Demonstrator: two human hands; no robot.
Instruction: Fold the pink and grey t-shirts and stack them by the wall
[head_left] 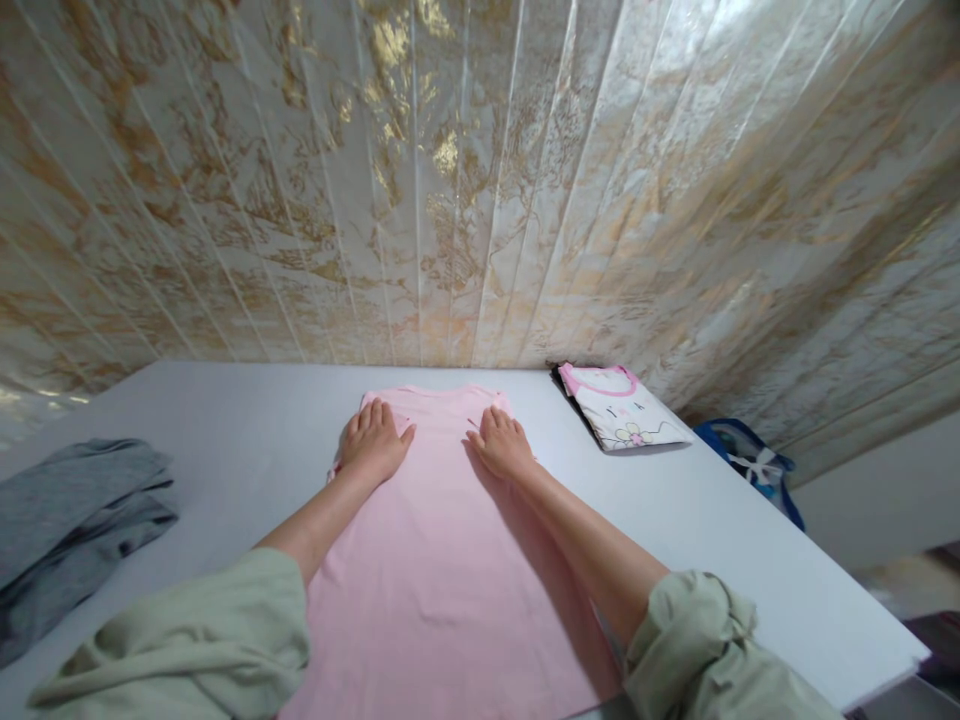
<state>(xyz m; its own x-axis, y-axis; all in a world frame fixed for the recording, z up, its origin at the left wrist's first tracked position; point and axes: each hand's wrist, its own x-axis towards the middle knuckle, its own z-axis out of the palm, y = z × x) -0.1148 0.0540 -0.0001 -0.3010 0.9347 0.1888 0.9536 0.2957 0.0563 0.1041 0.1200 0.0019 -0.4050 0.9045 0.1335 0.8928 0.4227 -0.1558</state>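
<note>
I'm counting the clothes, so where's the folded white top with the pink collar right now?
In the head view, the folded white top lies near the far edge of the white table, to the right of the right hand.

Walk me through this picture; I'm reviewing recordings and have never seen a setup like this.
There is no machine here: it is a person working bare-handed. One camera, worn on the head, looks forward and down, so the forearms and rolled green sleeves reach in from the bottom.

The left hand and right hand press flat near the top of a pink garment spread on a white table. Neither hand appears to grip anything.

To the left lies a grey cloth item; toward the far right, a folded white garment with pink trim. Behind the table is a patterned, gold-toned curtain.
</note>
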